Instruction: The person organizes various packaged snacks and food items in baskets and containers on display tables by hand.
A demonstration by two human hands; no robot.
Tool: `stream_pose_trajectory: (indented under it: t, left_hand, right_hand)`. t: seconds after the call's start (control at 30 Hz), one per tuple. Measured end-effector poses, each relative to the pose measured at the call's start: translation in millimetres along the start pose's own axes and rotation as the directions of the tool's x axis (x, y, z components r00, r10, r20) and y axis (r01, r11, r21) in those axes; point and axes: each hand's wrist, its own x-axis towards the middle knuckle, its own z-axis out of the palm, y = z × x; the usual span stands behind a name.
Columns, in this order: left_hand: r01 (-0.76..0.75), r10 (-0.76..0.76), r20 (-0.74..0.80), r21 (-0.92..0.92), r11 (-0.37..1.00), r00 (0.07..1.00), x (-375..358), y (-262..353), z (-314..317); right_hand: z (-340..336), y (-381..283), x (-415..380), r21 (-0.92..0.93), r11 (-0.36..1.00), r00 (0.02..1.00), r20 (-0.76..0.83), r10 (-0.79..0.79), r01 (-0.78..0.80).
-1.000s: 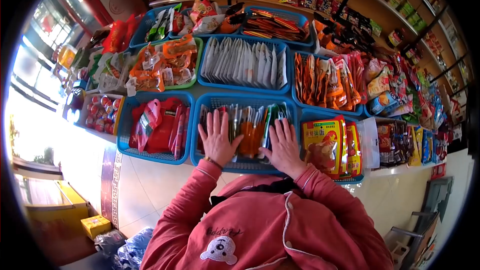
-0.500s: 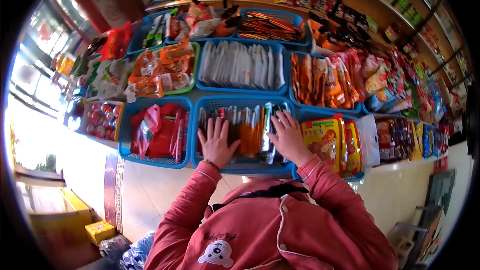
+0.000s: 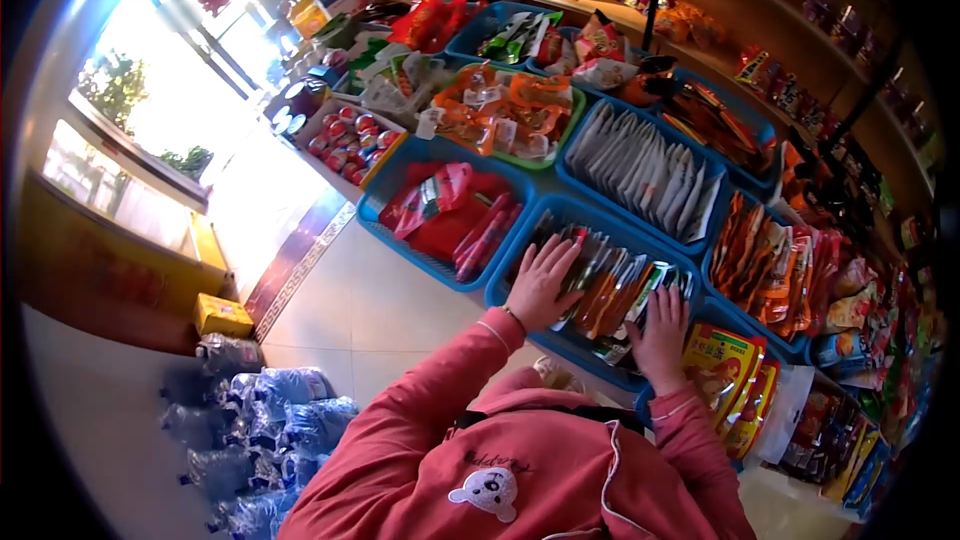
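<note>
Your view has swung left since half a second ago, so the baskets now run off to the upper right and the bright window fills the left; both your hands have stayed on the same packets. Nearest you, at the lower left on the tiled floor, lie shrink-wrapped water bottles [image 3: 262, 430], with a small yellow box [image 3: 222, 315] just beyond them. Your left hand [image 3: 542, 282] lies flat, fingers spread, on the left end of the row of snack packets [image 3: 612, 290] in the near blue basket [image 3: 520, 292]. Your right hand [image 3: 663, 338] rests open on the right end of that row, well apart from the left; neither hand grips anything. Just right of it stand yellow and red bags [image 3: 722, 372]. Left of your basket, another blue basket holds red packets [image 3: 440, 212]. Farther off sit a basket of white sachets [image 3: 645, 168], a green basket of orange packets [image 3: 508, 112], and a tray of red round tins [image 3: 345, 135] toward the window.
</note>
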Motion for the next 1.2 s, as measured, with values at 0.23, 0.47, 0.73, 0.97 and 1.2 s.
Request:
stream_pose_trajectory:
  t: [0.23,0.47,0.73,0.97,1.2]
  left_hand:
    - [0.089,-0.088,-0.273,-0.009,0.996,0.958,-12.1,-83.8,-96.0]
    - [0.178,-0.184,-0.013,0.329,0.927,0.983,-8.8,-193.8,-102.4]
    - [0.019,-0.015,-0.015,0.367,0.930,1.000,-10.0,-235.8,-86.4]
    - [0.105,-0.086,-0.062,0.439,0.892,0.994,-3.5,-231.8,-81.7]
    - [0.031,-0.035,0.003,0.362,0.932,0.999,-2.7,-241.8,-94.7]
  right_hand:
    - [-78.2,-13.8,-8.2,0.580,0.801,0.988,0.063,0.138,-0.149]
    - [-36.1,-67.3,-6.0,-0.101,0.988,0.989,-0.104,0.106,-0.116]
    - [-35.7,-21.5,-125.3,0.006,0.655,0.641,-0.198,0.742,-0.756]
    - [-3.4,-21.0,-114.6,-0.227,0.705,0.738,-0.277,0.615,-0.672]
    - [-36.0,-72.5,-153.6,0.126,0.521,0.482,-0.251,0.840,-0.844]
